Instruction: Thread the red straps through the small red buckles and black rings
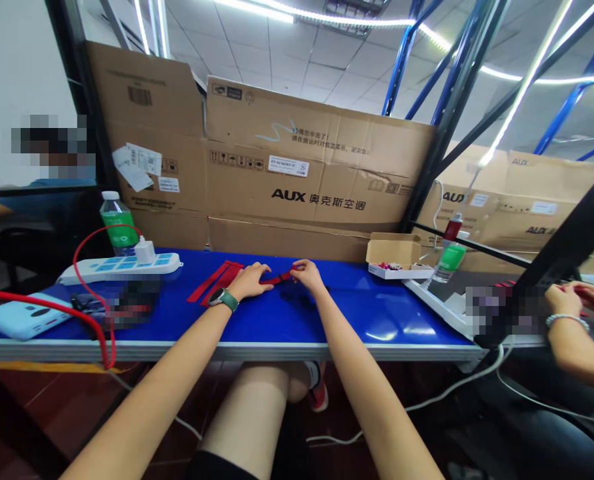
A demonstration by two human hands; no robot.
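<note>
My right hand [307, 275] pinches one end of a narrow red strap [273, 281] just above the blue table. A small dark piece [283, 277], too small to name, sits on the strap close to those fingers. At the strap's other end is my left hand [247, 281], low over the table, thumb and forefinger apart on either side of it. A watch with a green band [225, 299] is on my left wrist. Flat red strips [211, 283] lie beside that hand, partly covered by it. Dark items [299, 293] below my right hand are hard to make out.
On the left are a power strip [119, 265], a green-labelled bottle [118, 223], a light-blue power bank [29, 316] and a red cable [89, 319]. An open small box [399, 269] stands back right. Cardboard [307, 167] walls the rear. Another person's hands [571, 300] work at right.
</note>
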